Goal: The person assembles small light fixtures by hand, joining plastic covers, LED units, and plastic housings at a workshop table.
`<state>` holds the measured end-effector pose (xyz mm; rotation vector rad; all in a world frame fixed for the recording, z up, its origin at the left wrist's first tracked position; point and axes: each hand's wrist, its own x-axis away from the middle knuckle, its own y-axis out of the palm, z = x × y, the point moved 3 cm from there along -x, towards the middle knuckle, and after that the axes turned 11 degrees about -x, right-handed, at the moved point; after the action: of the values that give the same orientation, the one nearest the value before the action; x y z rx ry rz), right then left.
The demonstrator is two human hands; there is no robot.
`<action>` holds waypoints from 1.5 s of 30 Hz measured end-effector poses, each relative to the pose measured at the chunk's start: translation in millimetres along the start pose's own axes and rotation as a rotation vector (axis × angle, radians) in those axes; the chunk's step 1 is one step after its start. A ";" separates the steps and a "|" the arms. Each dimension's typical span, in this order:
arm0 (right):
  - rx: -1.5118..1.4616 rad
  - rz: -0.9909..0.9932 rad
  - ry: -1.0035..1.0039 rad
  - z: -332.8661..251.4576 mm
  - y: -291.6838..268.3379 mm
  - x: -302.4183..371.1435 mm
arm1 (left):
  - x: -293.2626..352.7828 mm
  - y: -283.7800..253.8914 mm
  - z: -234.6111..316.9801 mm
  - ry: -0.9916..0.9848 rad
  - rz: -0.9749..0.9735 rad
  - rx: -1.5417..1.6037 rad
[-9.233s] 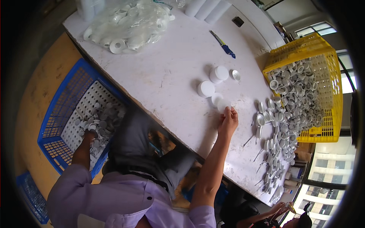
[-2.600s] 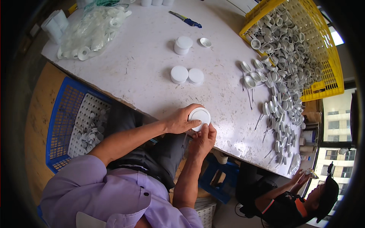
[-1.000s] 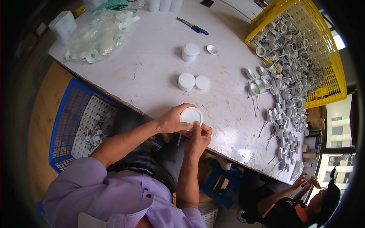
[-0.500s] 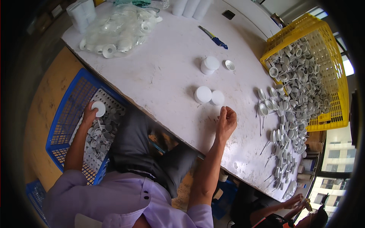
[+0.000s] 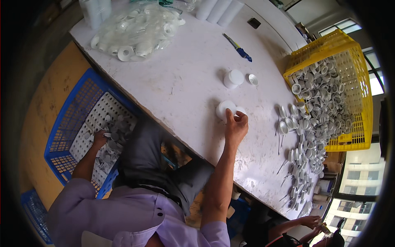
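My left hand (image 5: 100,139) is down inside the blue basket (image 5: 78,88), over a heap of small white cup-shaped parts (image 5: 119,131). A whitish piece lies at its fingertips; whether the fingers hold it is not clear. On the table, my right hand (image 5: 236,123) has thumb and bent fingers at the smaller stack of white round discs (image 5: 240,110), mostly covering it and seeming to pinch a disc. Touching or nearly touching the thumb is a taller white disc stack (image 5: 225,108). Farther back stand another white disc stack (image 5: 233,78) and a single small cup (image 5: 252,80).
A tipped yellow crate (image 5: 362,94) spills white handled cups (image 5: 304,152) along the table's right side. At the back lie a blue-handled cutter knife (image 5: 238,48), a clear bag of white rings (image 5: 135,35) and white rolls (image 5: 218,12). Another person's hands (image 5: 312,222) work at lower right.
My left hand has gone deeper into the basket; the white disc-topped piece it held no longer shows in it. My right hand has moved left onto the disc stacks. The view has shifted slightly.
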<state>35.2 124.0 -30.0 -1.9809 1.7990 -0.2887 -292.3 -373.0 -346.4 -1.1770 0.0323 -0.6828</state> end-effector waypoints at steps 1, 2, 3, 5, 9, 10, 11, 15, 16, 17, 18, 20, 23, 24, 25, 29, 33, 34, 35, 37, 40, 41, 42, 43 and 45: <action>-0.065 0.019 0.005 0.3 0.3 0.3 | 1.6 2.3 12.1 0.066 0.055 0.040; -0.129 0.042 0.010 0.9 -1.8 0.6 | 2.6 5.8 26.7 0.136 0.109 0.079; -0.211 0.036 0.029 5.8 -2.2 0.6 | 6.5 6.8 51.8 0.135 0.107 0.085; -0.379 0.002 0.127 20.4 -6.9 0.5 | 27.9 -20.1 140.2 0.188 0.093 0.299; -0.814 -0.098 0.363 10.3 -9.8 20.2 | 84.0 -84.0 278.8 0.298 -0.247 0.734; -0.954 -0.089 0.431 11.3 -13.2 26.7 | 94.8 -97.5 312.1 0.397 -0.324 0.755; -1.044 -0.097 0.438 13.8 -16.5 34.1 | 103.8 -107.1 340.8 0.516 -0.373 0.805; -1.240 -0.186 0.477 4.5 -32.8 78.6 | 121.1 -116.4 447.6 0.622 -0.541 0.884; -1.240 -0.177 0.485 4.6 -38.0 88.9 | 121.4 -111.1 469.8 0.607 -0.540 0.876; -1.239 -0.249 0.480 1.1 -40.5 98.3 | 122.3 -107.9 489.2 0.776 -0.374 0.820; -1.238 -0.316 0.474 -1.5 -41.9 105.8 | 124.9 -109.0 503.5 0.776 -0.387 0.812; -1.272 -0.312 0.494 -3.0 -45.5 117.1 | 133.1 -109.1 524.0 0.747 -0.600 0.778; -1.274 -0.300 0.518 0.2 -54.2 126.1 | 136.6 -99.6 528.2 0.784 -0.505 0.687; -1.278 -0.286 0.519 2.5 -55.5 127.9 | 138.2 -98.4 528.8 0.796 -0.453 0.653; -1.243 -0.232 0.502 6.1 -57.0 129.3 | 140.0 -96.9 529.7 0.800 -0.462 0.648; -1.297 -0.198 0.494 25.0 -60.9 131.4 | 139.7 -92.8 532.4 0.655 -0.667 0.689; -1.302 -0.147 0.524 26.8 -64.4 132.3 | 140.9 -96.2 533.8 0.646 -0.816 0.555; -1.190 -0.092 0.514 25.3 -68.2 133.2 | 142.4 -93.5 532.1 0.649 -0.818 0.553; -1.076 -0.034 0.502 26.1 -72.6 134.2 | 145.3 -96.7 532.2 0.858 -0.545 0.534; -1.117 -0.020 0.510 31.0 -81.5 133.3 | 151.3 -102.3 530.3 1.158 -0.131 0.453; -1.343 -0.075 0.526 41.2 -92.4 135.8 | 157.7 -100.8 531.8 1.492 0.117 0.306; -1.264 -0.066 0.525 42.3 -92.6 136.7 | 157.6 -96.9 533.1 1.498 0.111 0.307; -1.186 -0.057 0.524 43.7 -93.5 137.1 | 158.8 -93.7 534.2 1.542 0.148 0.317; -1.187 -0.048 0.523 46.6 -95.1 137.6 | 160.4 -91.2 535.4 1.585 0.186 0.327; -1.155 -0.077 0.500 50.5 -99.0 136.9 | 162.3 -86.1 539.1 1.607 0.205 0.360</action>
<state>163.1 4.0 -48.5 -2.9150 2.5392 0.3821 -5.5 -22.4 -1.1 -0.0367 1.2925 -1.2212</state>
